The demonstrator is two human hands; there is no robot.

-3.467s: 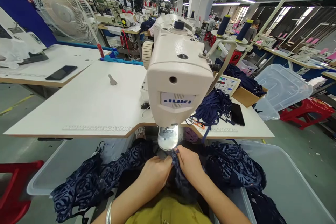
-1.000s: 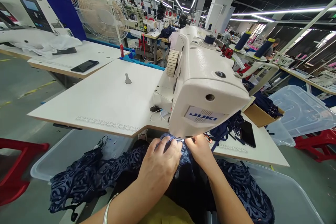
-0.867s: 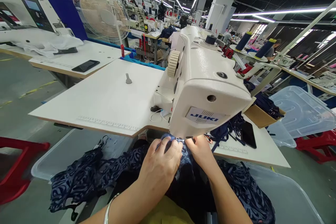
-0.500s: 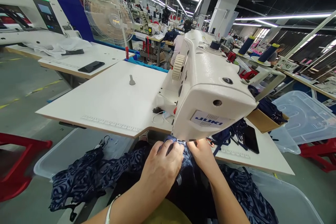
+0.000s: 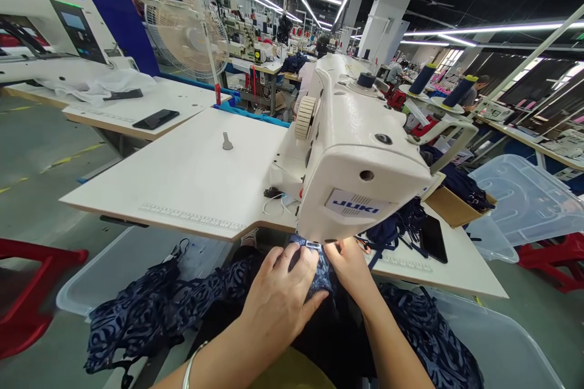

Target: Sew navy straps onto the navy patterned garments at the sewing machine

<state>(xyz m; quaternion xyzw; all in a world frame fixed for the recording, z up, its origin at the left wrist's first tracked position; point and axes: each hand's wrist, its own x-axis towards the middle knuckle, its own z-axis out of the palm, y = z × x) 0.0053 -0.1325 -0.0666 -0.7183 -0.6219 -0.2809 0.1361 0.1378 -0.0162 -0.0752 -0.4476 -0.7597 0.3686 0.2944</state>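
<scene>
Under the head of a white JUKI sewing machine [image 5: 356,176], a navy patterned garment piece [image 5: 322,276] lies between my hands. My left hand [image 5: 285,282] grips its left side, fingers curled over the cloth and thumb stretched out below. On the right side, my right hand [image 5: 349,264] pinches the cloth close to the machine head. A small pale slider or buckle [image 5: 312,245] shows on the fabric just past my left fingertips. The needle area is hidden behind the machine head. More navy patterned garments hang at the left [image 5: 132,316] and right [image 5: 429,334].
A dark phone [image 5: 433,238] and navy straps [image 5: 396,225] lie on the table's right side. A small grey metal piece [image 5: 227,141] rests on the white tabletop [image 5: 191,176]. Clear plastic bins [image 5: 73,282] stand below, and a cardboard box [image 5: 456,209] sits at right.
My left thumb has moved out from the cloth toward the right, and more of the patterned piece shows between my hands. The view has shifted slightly.
</scene>
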